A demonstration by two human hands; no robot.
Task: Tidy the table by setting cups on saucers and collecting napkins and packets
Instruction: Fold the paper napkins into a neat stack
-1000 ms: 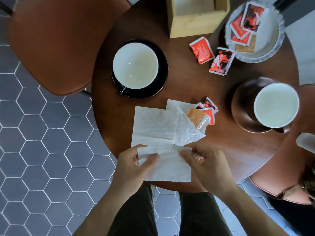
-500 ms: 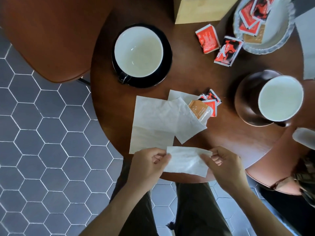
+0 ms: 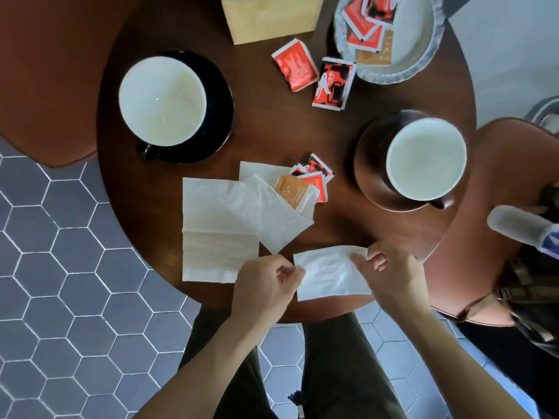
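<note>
A small folded napkin (image 3: 329, 275) is held over the near edge of the round bench (image 3: 348, 225), pinched at its left edge by the left hand (image 3: 266, 285) and at its far right corner by the right hand (image 3: 390, 276); the fingers (image 3: 292, 272) of both are closed on the paper. Just left of it, a larger open napkin (image 3: 217, 225) is seen lying flat, overlapped by a second crumpled napkin (image 3: 281, 219) from which a tan packet (image 3: 295, 193) and some red packets (image 3: 316, 176) poke out. On the far left, a white-lined cup (image 3: 163, 101) is seated on a black saucer (image 3: 219, 95). To the right, another cup (image 3: 426, 158) is placed on a brown saucer (image 3: 372, 164). Two loose red packets (image 3: 314, 74) are spotted far of centre, just beside a pale dish (image 3: 420, 40) that carries more packets. A wooden box (image 3: 269, 19) is found at the far edge.
</note>
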